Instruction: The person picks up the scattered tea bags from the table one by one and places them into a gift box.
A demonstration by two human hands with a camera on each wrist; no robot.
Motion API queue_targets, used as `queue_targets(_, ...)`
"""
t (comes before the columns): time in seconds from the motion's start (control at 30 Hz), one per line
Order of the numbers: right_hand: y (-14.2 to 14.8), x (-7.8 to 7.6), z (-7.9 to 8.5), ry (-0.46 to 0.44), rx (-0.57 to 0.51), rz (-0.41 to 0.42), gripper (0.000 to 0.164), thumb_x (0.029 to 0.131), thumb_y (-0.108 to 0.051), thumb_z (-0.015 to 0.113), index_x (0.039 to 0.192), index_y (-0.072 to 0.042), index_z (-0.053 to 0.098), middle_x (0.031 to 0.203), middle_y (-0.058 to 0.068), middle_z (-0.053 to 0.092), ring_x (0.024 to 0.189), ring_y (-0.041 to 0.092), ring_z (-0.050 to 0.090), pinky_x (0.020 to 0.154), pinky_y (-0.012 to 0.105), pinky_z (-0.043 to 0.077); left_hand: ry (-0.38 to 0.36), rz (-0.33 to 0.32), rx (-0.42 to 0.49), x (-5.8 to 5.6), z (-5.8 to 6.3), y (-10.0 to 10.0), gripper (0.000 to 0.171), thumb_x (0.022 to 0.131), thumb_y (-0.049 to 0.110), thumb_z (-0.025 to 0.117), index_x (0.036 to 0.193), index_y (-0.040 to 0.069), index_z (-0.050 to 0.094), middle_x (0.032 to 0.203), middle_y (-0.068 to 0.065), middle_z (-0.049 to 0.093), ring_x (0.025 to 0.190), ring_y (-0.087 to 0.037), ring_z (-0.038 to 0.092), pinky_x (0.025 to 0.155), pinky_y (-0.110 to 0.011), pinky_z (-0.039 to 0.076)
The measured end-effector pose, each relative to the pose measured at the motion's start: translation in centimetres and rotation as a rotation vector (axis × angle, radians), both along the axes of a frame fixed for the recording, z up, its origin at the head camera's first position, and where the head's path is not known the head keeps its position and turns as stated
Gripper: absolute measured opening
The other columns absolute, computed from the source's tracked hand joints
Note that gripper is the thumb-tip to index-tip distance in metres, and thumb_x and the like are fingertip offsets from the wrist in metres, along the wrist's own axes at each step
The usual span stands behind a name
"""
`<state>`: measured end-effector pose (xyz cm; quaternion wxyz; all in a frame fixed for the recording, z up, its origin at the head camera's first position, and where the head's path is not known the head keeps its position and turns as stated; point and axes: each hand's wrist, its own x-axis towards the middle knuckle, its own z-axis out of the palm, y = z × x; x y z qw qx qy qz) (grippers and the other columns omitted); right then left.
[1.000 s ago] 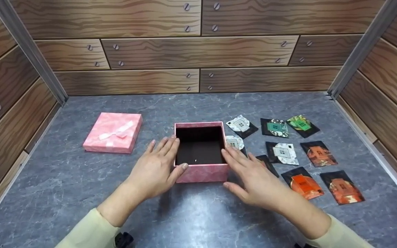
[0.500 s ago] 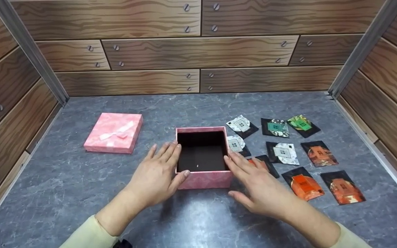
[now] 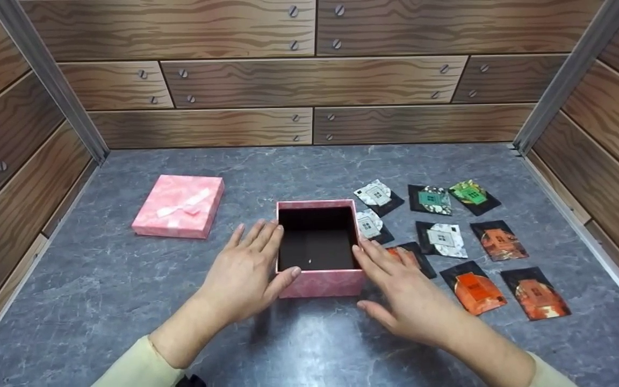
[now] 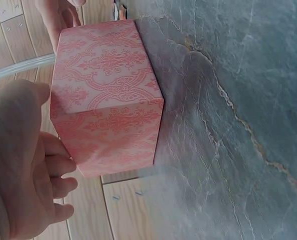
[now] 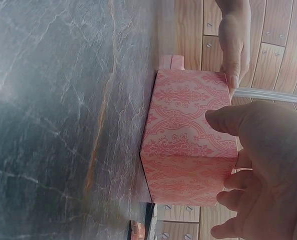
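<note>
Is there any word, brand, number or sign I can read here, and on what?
No text can be read.
Flat black packets with white, green or orange fronts: small marks, too blurred to read.
Open square pink patterned box, black inside: ornament only on visible sides.
Shallow square pink lid: no lettering visible.

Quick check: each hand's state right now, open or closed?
Left hand: open, against the pink box.
Right hand: open, against the box's opposite side.

Smooth papery pink box (image 3: 320,283), glossy stone-look tabletop (image 3: 100,301), smooth plastic-look sachets (image 3: 473,287), wood-look panels (image 3: 309,80), metal-look posts (image 3: 563,80)
</note>
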<state>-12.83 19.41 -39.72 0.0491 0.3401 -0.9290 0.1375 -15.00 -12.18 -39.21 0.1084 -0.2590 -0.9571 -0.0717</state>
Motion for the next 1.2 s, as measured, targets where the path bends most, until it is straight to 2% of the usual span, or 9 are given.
queue_targets(0.3,0.3,0.0,-0.2,0.021,-0.029,0.006,0.083,0.099,-0.039,0.075,0.164,-0.002,0.038,0.171,0.016,0.033,0.154,0.039,0.036,0.120,0.069,0.030,-0.111,0.046,0.041,-2.3,-0.4,-0.2,0.112,0.096,0.086,0.037,0.167,0.000,0.026,0.170,-0.022,0.029,0.158,-0.039,0.027,0.127,-0.060,0.024)
queue_targets(0.53,0.6,-0.1,-0.2,-0.006,-0.051,0.020,0.082,0.101,-0.042,0.072,0.165,-0.006,0.036,0.173,0.012,0.028,0.156,0.036,0.033,0.121,0.065,0.032,-0.123,0.036,0.068,-3.0,-0.7,-0.3,0.116,0.093,0.088,0.041,0.167,0.000,0.026,0.170,-0.023,0.029,0.158,-0.040,0.026,0.127,-0.060,0.023)
queue_targets(0.67,1.1,-0.4,-0.1,-0.058,-0.080,-0.015,0.085,0.101,-0.046,0.071,0.170,-0.019,0.030,0.175,0.006,0.023,0.155,0.036,0.035,0.119,0.061,0.037,-0.136,0.043,0.054,-3.0,-0.6,-0.4,0.117,0.091,0.090,0.040,0.168,0.002,0.025,0.171,-0.022,0.027,0.158,-0.040,0.026,0.127,-0.060,0.023)
queue_targets(0.73,1.7,-0.6,0.1,-0.086,-0.109,-0.053,0.087,0.101,-0.048,0.071,0.171,-0.026,0.025,0.176,0.004,0.018,0.147,0.037,0.046,0.114,0.062,0.042,-0.136,0.042,0.047,-3.0,-0.5,-0.4,0.118,0.091,0.091,0.039,0.168,0.002,0.025,0.171,-0.023,0.028,0.158,-0.040,0.026,0.127,-0.060,0.023)
queue_targets(0.83,3.2,-1.2,0.3,-0.100,-0.154,-0.111,0.089,0.100,-0.051,0.070,0.171,-0.031,0.020,0.176,0.002,0.013,0.143,0.041,0.050,0.114,0.064,0.040,-0.139,0.045,0.035,-3.0,-0.4,-0.5,0.119,0.091,0.091,0.038,0.168,0.002,0.024,0.171,-0.022,0.028,0.158,-0.040,0.026,0.127,-0.060,0.023)
queue_targets(0.9,4.7,-1.9,0.4,-0.086,-0.190,-0.133,0.089,0.100,-0.048,0.071,0.171,-0.030,0.021,0.176,0.003,0.014,0.143,0.042,0.049,0.115,0.064,0.039,-0.136,0.046,0.031,-3.0,-0.4,-0.5,0.119,0.091,0.091,0.038,0.168,0.002,0.024,0.171,-0.022,0.028,0.158,-0.040,0.027,0.127,-0.061,0.023)
queue_targets(0.97,6.5,-2.7,0.5,-0.047,-0.227,-0.146,0.089,0.099,-0.042,0.075,0.171,-0.026,0.024,0.175,0.004,0.019,0.150,0.042,0.040,0.118,0.065,0.034,-0.140,0.048,0.025,-3.0,-0.3,-0.5,0.119,0.091,0.092,0.036,0.168,0.003,0.023,0.171,-0.021,0.027,0.158,-0.039,0.026,0.127,-0.061,0.022)
queue_targets(1.1,10.8,-4.3,0.8,0.050,-0.293,-0.186,0.092,0.094,-0.028,0.083,0.169,-0.024,0.031,0.170,0.009,0.035,0.147,0.042,0.046,0.117,0.062,0.038,-0.143,0.048,0.016,-3.0,-0.3,-0.4,0.119,0.091,0.092,0.036,0.168,0.003,0.023,0.171,-0.021,0.028,0.158,-0.039,0.027,0.127,-0.061,0.023)
queue_targets(1.2,13.8,-5.0,1.1,0.051,-0.344,-0.245,0.091,0.093,-0.024,0.084,0.168,-0.027,0.033,0.161,0.018,0.048,0.134,0.048,0.056,0.106,0.036,0.053,-0.137,0.045,0.018,-3.0,-0.3,-0.4,0.118,0.091,0.091,0.038,0.168,0.002,0.025,0.170,-0.021,0.030,0.157,-0.040,0.028,0.126,-0.062,0.024)
